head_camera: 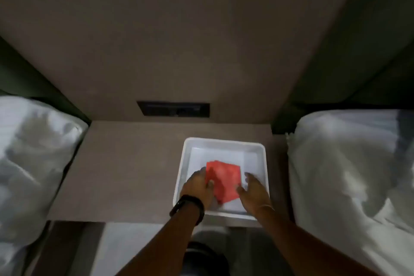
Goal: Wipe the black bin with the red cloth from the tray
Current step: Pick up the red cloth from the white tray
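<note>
Where pillows [33, 163] flank: brown nightstand [125, 172].

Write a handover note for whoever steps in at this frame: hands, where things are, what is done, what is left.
Left hand: fingers on the left edge of the red cloth; whether it is gripped is unclear.
Right hand: open, beside the cloth's right edge.
The cloth lies inside the white tray on the bedside table, between two pillows.
A dark round object at the bottom edge may be the black bin; it is mostly hidden.
Done: hands have reached the cloth.
Left: lift it out, wipe the bin.
</note>
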